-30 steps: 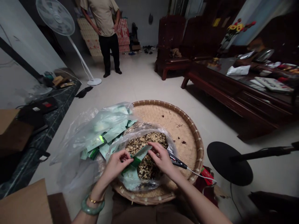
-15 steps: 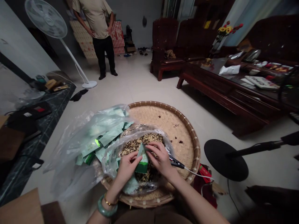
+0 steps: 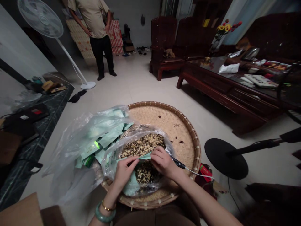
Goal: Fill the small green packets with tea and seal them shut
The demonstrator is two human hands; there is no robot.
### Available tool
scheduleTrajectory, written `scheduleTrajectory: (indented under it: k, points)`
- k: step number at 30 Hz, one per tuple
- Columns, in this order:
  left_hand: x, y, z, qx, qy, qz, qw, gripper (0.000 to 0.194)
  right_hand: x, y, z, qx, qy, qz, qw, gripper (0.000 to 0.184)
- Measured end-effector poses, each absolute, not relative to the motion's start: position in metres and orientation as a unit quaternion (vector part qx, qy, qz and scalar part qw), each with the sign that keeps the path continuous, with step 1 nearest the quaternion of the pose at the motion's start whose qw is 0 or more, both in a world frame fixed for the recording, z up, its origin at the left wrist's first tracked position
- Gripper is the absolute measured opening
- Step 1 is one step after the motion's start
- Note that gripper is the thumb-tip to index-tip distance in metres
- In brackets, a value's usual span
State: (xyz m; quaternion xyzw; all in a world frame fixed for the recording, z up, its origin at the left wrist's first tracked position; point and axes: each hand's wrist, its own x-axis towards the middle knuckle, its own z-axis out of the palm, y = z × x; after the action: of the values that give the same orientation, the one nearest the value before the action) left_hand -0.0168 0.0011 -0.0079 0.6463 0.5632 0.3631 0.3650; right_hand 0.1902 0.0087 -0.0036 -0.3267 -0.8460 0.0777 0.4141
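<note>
Pale green foil packet [image 3: 132,185] pinched between left hand [image 3: 125,174] and right hand [image 3: 162,162], above speckled dried flakes [image 3: 143,146] in clear plastic bag [image 3: 111,164].

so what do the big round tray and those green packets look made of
The round tray looks like woven split bamboo with a matte, natural finish; the strips and bound rim show. The pale green packets seem to be foil-laminated film, satin-finished, going by a bright glint, though the clear bag over them leaves that open.

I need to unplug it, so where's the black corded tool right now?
In the head view, the black corded tool pokes out past the right hand, over the woven bamboo tray, with its white cord trailing rightward across the tray's rim.
</note>
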Motion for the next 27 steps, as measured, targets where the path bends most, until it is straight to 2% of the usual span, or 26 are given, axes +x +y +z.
scheduleTrajectory:
  k: [6,11,13,16,18,21,23,24,27]
  points:
    - [-0.014,0.002,-0.005,0.618,0.561,0.384,0.395,0.018,0.190,0.006,0.005,-0.344,-0.810,0.173,0.442,0.014]
    - [-0.015,0.006,-0.008,0.452,0.585,0.411,0.533,0.040,0.194,0.001,0.003,-0.415,-0.698,0.401,0.424,0.019]
    - [-0.012,0.004,-0.009,0.414,0.577,0.408,0.574,0.048,0.191,-0.002,0.002,-0.423,-0.613,0.539,0.392,0.028]
    - [-0.008,0.000,-0.010,0.409,0.552,0.393,0.611,0.054,0.185,-0.005,0.000,-0.379,-0.485,0.711,0.340,0.051]
    - [-0.007,-0.002,-0.011,0.412,0.532,0.381,0.634,0.058,0.182,-0.007,0.000,-0.366,-0.431,0.757,0.328,0.057]
    - [-0.009,-0.002,-0.012,0.422,0.515,0.370,0.648,0.063,0.184,-0.009,-0.003,-0.371,-0.427,0.756,0.328,0.058]
    - [-0.012,-0.004,-0.012,0.466,0.536,0.384,0.589,0.059,0.188,-0.010,-0.004,-0.397,-0.450,0.731,0.323,0.060]
    - [-0.012,-0.005,-0.011,0.506,0.555,0.403,0.522,0.055,0.190,-0.010,-0.004,-0.412,-0.461,0.717,0.322,0.061]
    - [-0.012,-0.011,-0.009,0.671,0.555,0.432,0.234,0.041,0.191,-0.008,0.002,-0.412,-0.487,0.700,0.321,0.061]
